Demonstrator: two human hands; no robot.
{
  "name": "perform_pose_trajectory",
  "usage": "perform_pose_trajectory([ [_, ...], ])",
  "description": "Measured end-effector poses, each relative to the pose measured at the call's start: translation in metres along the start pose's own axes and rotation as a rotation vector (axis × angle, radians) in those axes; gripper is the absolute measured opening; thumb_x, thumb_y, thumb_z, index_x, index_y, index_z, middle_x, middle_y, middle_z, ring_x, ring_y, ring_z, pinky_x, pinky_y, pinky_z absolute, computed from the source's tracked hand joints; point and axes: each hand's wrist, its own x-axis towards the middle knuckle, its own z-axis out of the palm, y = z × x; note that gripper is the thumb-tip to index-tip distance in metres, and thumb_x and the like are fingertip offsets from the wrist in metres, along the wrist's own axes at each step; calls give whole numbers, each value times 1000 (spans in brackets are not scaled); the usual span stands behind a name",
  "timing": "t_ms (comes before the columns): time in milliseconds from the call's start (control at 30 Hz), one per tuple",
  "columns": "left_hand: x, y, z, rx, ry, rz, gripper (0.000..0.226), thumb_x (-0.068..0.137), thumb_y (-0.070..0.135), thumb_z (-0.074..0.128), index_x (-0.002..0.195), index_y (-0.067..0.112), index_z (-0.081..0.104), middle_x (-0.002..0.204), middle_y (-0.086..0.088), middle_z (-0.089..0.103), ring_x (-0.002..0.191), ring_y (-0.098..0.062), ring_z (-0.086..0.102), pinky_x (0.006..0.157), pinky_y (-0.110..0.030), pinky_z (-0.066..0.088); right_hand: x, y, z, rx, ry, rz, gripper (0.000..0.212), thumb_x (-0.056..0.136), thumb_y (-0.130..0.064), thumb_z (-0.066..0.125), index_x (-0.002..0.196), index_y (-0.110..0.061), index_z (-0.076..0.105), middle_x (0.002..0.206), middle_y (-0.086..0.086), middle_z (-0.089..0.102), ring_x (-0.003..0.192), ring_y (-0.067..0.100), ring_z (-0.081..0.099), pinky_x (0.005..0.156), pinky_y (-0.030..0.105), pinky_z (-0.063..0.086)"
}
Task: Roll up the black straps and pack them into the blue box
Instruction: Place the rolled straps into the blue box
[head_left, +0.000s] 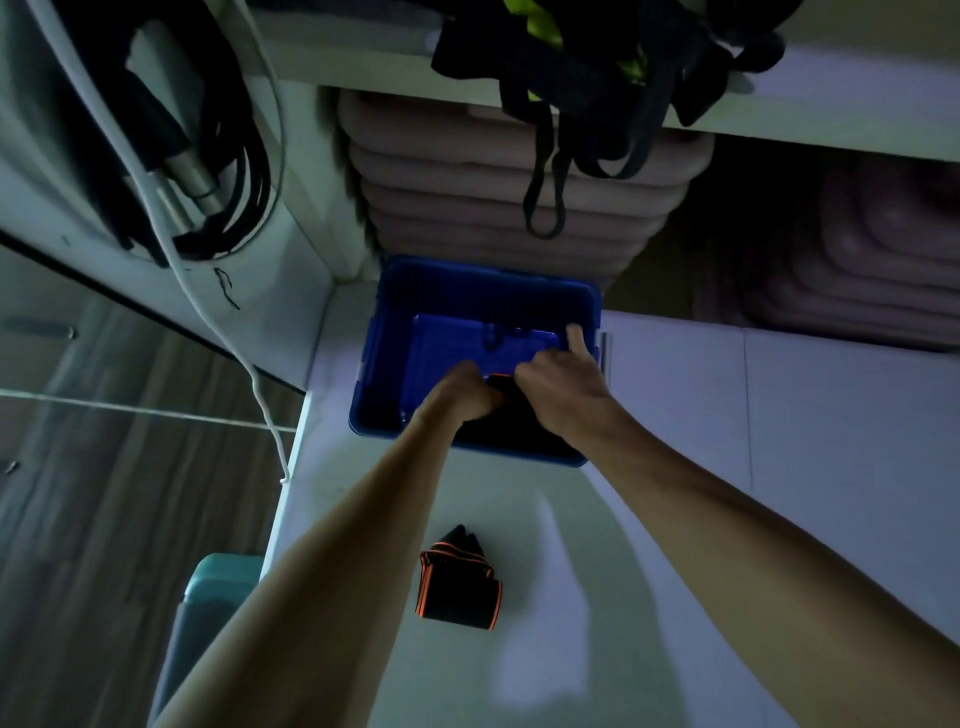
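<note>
Both hands reach into the blue box (483, 291): left hand (460, 397) and right hand (558, 395) each keep a pinching grip on the rolled black strap (501, 387), apparently so it stays coiled, while a second orange-edged strap (460, 577) waits on the counter (779, 415).

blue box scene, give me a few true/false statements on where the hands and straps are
1. Both hands are inside the blue box. True: left hand and right hand press a black strap there.
2. A folded strap with orange edging lies on the white surface outside the box. True.
3. The box is full of straps. False: most of its floor is bare.
4. The right hand holds the orange-edged strap. False: nothing touches it.
</note>
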Motion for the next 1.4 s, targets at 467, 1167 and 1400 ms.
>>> perform_pose_trajectory([
  [467,-36,9,-8,183,215,0,55,80,38,73,124,8,58,128,-16,61,114,-35,60,84,-34,51,-54,28,-13,468,211,52,14,87,-33,57,90,-19,62,95,3,71,91,28,63,86,43,46],
  [1167,-181,-168,139,-790,455,-390,27,73,35,62,79,9,60,75,-14,61,70,-27,64,62,-32,52,-114,-116,105,883,-222,-112,59,95,-30,52,148,-14,32,149,10,38,137,28,38,111,38,35],
  [1400,-185,-164,151,-1125,359,-208,15,89,10,61,97,-2,66,95,-20,70,85,-30,71,86,-38,59,-135,-121,105,1010,-171,-28,43,95,-23,56,135,-12,46,128,8,58,108,19,55,81,26,41],
])
